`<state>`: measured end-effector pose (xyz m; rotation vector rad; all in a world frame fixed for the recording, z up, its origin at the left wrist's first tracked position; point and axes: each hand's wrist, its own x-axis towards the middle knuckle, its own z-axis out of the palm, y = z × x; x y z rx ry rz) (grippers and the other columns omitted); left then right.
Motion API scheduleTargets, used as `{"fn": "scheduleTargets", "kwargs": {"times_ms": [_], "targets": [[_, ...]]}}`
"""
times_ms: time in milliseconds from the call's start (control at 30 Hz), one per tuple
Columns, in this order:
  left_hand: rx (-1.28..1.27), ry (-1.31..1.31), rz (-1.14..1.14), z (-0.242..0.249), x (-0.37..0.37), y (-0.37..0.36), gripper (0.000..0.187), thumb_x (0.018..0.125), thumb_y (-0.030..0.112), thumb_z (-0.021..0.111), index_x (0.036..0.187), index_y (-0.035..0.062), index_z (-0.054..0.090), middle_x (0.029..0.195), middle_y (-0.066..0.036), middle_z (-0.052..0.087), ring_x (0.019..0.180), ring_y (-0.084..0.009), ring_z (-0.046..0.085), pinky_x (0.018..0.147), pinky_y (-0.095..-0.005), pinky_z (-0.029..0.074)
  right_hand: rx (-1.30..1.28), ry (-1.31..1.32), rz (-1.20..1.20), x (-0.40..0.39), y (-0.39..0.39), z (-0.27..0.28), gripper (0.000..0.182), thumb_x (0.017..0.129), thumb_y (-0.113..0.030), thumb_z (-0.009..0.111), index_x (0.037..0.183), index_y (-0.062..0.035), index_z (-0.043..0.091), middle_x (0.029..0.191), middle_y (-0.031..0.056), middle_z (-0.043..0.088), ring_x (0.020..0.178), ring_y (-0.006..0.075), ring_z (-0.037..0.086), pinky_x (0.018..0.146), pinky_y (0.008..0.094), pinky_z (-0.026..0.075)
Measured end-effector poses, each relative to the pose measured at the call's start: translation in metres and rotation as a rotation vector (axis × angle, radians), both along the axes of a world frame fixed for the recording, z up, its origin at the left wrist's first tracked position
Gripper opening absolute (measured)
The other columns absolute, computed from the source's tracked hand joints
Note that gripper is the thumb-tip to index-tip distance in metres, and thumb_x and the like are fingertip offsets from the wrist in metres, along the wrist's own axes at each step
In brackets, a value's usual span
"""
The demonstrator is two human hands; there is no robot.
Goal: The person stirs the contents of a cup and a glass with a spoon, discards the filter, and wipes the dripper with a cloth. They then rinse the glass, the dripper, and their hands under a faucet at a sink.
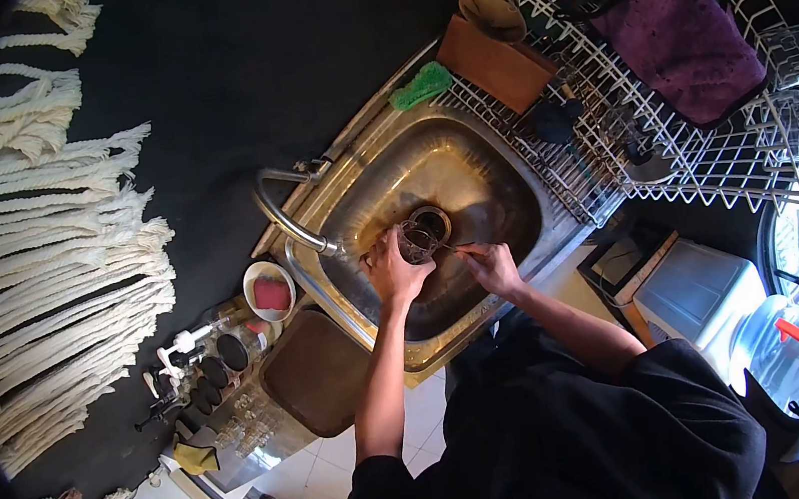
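Over the metal sink (500,171), my left hand (394,268) is wrapped round a small clear glass (419,243), which looks tilted, with something dark inside. My right hand (491,268) is closed on a thin utensil (452,248) whose tip reaches to the glass; its exact shape is too small to tell. Just behind the glass, a round drain opening (433,222) shows in the sink floor. To the left of the glass, the curved faucet (286,216) ends near my left hand, with no water visible from it.
A white wire rack (714,183) with glasses and a purple cloth (680,41) stands at the upper right. A green scrubber (421,86) lies on the back rim. Left are a bowl with a red sponge (271,294), bottles and a brown tray (315,372).
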<state>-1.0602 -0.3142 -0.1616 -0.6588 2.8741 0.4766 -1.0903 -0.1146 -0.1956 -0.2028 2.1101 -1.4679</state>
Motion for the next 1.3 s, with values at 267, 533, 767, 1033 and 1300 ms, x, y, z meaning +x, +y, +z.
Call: {"fn": "scheduleTargets", "kwargs": {"times_ms": [267,533,767,1033,1300], "targets": [[-0.060,0.044,-0.052,-0.002,0.001,-0.001,0.087,0.054,0.042,0.087,0.131,0.0218,0.052,0.126,-0.010,0.059,0.120,-0.0292,0.053,0.103,-0.0528,0.032,-0.024,0.004,-0.006,0.001,-0.001,0.002,0.022,0.089,-0.004,0.063,0.110,0.0003,0.071,0.099,0.0187,0.073,0.088,0.0273,0.073,0.080,0.0336,0.054],[-0.055,0.028,-0.037,-0.001,-0.001,-0.001,0.084,0.053,0.041,0.087,0.129,0.0225,0.053,0.121,-0.009,0.060,0.117,-0.0292,0.053,0.103,-0.0529,0.031,-0.028,0.047,0.002,0.000,-0.004,-0.002,0.021,0.090,-0.007,0.065,0.108,0.0002,0.071,0.097,0.0202,0.072,0.084,0.0277,0.072,0.077,0.0348,0.054],[0.105,0.224,0.077,-0.007,0.011,-0.001,0.085,0.055,0.038,0.087,0.131,0.0186,0.054,0.124,-0.008,0.062,0.120,-0.0285,0.054,0.107,-0.0555,0.029,-0.026,0.047,0.011,-0.010,-0.005,0.026,0.019,0.091,-0.010,0.066,0.106,0.0004,0.072,0.099,0.0186,0.072,0.082,0.0261,0.072,0.075,0.0338,0.054],[0.317,0.576,0.155,0.016,0.031,0.016,0.083,0.057,0.022,0.091,0.130,0.0043,0.054,0.120,-0.013,0.066,0.114,-0.0319,0.061,0.104,-0.0455,0.039,-0.114,0.528,0.193,-0.029,-0.001,0.095,0.021,0.088,-0.010,0.067,0.107,-0.0034,0.073,0.093,0.0164,0.073,0.077,0.0314,0.071,0.070,0.0357,0.057],[0.362,0.789,0.246,0.037,0.047,0.030,0.080,0.058,0.015,0.091,0.127,-0.0007,0.054,0.112,-0.016,0.067,0.105,-0.0294,0.065,0.097,-0.0420,0.048,-0.222,0.979,0.434,-0.033,-0.009,0.137,0.023,0.078,-0.005,0.073,0.100,-0.0015,0.069,0.099,0.0124,0.072,0.086,0.0296,0.072,0.075,0.0372,0.060]]}}
